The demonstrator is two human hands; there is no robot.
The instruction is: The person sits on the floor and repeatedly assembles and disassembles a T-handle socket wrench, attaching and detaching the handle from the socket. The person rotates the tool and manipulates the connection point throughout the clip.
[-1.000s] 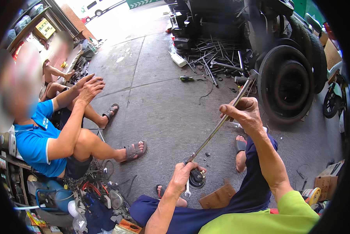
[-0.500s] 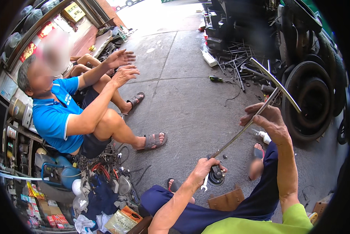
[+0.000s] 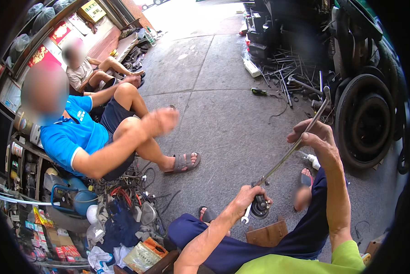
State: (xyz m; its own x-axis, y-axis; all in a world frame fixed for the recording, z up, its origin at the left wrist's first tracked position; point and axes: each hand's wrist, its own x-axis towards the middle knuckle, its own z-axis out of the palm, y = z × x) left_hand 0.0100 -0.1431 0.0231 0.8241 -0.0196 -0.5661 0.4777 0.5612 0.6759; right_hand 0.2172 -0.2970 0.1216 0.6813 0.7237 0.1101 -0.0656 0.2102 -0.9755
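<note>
My left hand (image 3: 247, 201) is closed around the lower end of a T-shaped metal rod (image 3: 282, 163) and a small open-ended wrench (image 3: 246, 214). Just below those fingers is a round black part (image 3: 260, 208) with a metal fitting; how it joins the rod is hidden. The rod slants up to the right, its crossbar (image 3: 322, 105) seen nearly end-on. Higher up, my right hand (image 3: 318, 137) has its fingers loosely curved about the rod, which passes between thumb and fingers. A brown wooden stool (image 3: 267, 233) stands low between my legs.
A person in a blue shirt (image 3: 84, 132) sits at left, another person (image 3: 79, 75) behind. Tyres (image 3: 364, 121) stand at right, near scattered metal rods (image 3: 289, 75). A white bottle (image 3: 313, 160) is by my right foot. Cables (image 3: 134, 182) and bags lie at left.
The rod's crossbar has turned from broadside to nearly end-on. My hands keep almost the same places. The person in blue has lowered both arms, one hand blurred, and the view has shifted slightly.
</note>
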